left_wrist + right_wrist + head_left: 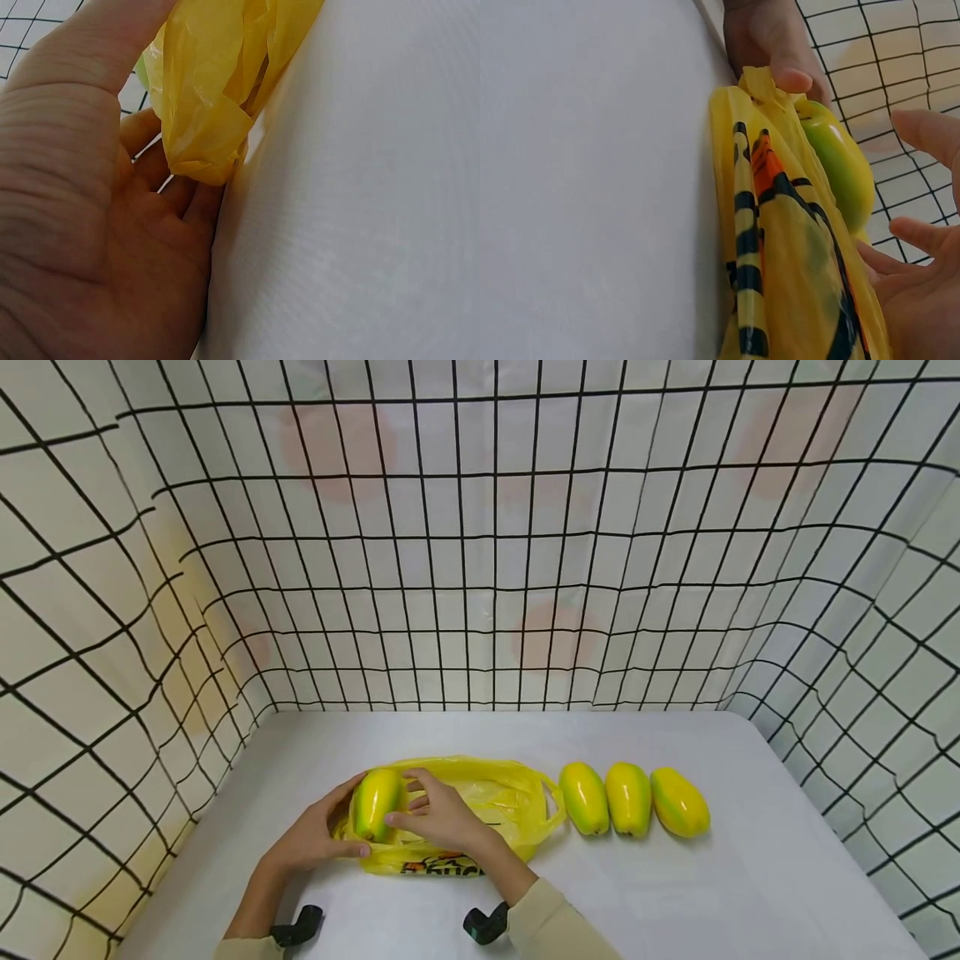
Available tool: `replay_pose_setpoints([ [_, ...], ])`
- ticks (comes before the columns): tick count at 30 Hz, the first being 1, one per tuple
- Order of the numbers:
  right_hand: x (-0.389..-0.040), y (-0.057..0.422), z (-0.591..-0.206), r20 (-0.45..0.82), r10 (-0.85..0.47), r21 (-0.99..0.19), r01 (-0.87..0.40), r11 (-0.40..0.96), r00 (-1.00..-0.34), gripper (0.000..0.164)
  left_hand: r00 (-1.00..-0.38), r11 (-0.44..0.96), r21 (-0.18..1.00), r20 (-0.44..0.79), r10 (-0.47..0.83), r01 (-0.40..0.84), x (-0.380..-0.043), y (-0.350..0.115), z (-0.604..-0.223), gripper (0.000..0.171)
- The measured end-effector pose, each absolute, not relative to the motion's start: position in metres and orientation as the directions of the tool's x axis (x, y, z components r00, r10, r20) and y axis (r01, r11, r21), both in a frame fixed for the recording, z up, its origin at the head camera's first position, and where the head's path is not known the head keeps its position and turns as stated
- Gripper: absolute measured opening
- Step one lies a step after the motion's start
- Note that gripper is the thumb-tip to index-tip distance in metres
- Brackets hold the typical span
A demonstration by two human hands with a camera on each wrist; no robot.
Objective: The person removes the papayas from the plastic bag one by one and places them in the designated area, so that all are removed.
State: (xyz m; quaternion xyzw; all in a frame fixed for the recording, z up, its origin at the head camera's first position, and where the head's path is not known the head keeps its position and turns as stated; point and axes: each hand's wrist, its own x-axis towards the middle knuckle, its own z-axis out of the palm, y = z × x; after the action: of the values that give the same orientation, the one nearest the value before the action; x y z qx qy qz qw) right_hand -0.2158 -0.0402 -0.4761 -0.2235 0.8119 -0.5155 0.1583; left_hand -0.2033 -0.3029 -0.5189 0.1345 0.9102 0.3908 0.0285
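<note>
A yellow plastic bag (517,802) lies flattened on the table, its handle loop to the right and dark print along the near side. On its left end sits a glossy yellow-green papaya (377,803), partly inside the bag's mouth. My left hand (318,833) holds that end, thumb on the near edge and fingers round the far side. In the left wrist view, crumpled bag (206,112) lies between thumb and fingers. Just right of the papaya is my right hand (446,814), its fingers spread and slightly bent, gripping nothing. The right wrist view shows the papaya (844,165) behind the bag's printed side.
Three more papayas stand in a row right of the bag: one (584,797), a second (628,799) and a tilted third (679,802). A white table (750,893) lies beneath, and black wire mesh (495,585) rises round its back and sides.
</note>
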Motion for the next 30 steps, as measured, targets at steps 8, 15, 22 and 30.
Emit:
replay_pose_setpoints([
  [8, -0.212, -0.048, -0.478, -0.053, -0.512, -0.898, -0.184, 0.4, -0.857, 0.078, -0.963, 0.66, 0.72, 0.04, 0.266, 0.212, -0.204, -0.301, -0.518, 0.113],
  [15, -0.213, -0.062, -0.485, -0.043, -0.514, -0.88, -0.211, 0.426, -0.857, 0.09, -0.961, 0.656, 0.721, 0.051, 0.27, 0.223, -0.203, -0.304, -0.518, 0.112],
  [22, -0.212, -0.075, -0.49, -0.038, -0.484, -0.851, -0.226, 0.474, -0.874, 0.101, -0.959, 0.652, 0.72, 0.068, 0.274, 0.237, -0.202, -0.308, -0.519, 0.112],
  [30, -0.212, -0.078, -0.497, -0.031, -0.444, -0.854, -0.207, 0.478, -0.896, 0.092, -0.958, 0.65, 0.722, 0.059, 0.281, 0.235, -0.203, -0.306, -0.519, 0.111],
])
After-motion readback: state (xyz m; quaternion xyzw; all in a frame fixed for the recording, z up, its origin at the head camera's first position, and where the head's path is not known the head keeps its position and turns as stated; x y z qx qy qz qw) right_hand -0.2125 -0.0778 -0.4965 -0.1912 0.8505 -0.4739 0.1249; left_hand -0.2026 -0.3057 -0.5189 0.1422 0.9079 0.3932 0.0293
